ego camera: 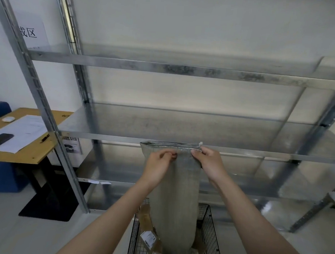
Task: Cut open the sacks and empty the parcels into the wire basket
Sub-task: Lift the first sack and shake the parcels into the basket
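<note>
Head view: a person is holding a grey woven sack (174,196) upside down over a black wire basket (212,235) on the floor, in front of a bare galvanised steel shelving rack (181,142). The left hand (158,166) is pinching the sack's stitched seam near its middle; the right hand (209,163) is pinching the same seam at its right corner, where a pale thread end is sticking out. The sack is hanging slack and narrow, its lower end reaching down among the brown parcels (148,238) already lying in the basket. Whether anything remains inside is not visible.

Judging by the limp cloth, the sack is nearly or wholly empty. Doing this step well likely means keeping both pinches firm on the seam, holding the mouth centred inside the basket's rim, and shaking gently so stragglers are dropping in, not beside. The cloth looks coarse and floppy; the parcels flat, papery, labelled; the basket a rigid open grid.
</note>
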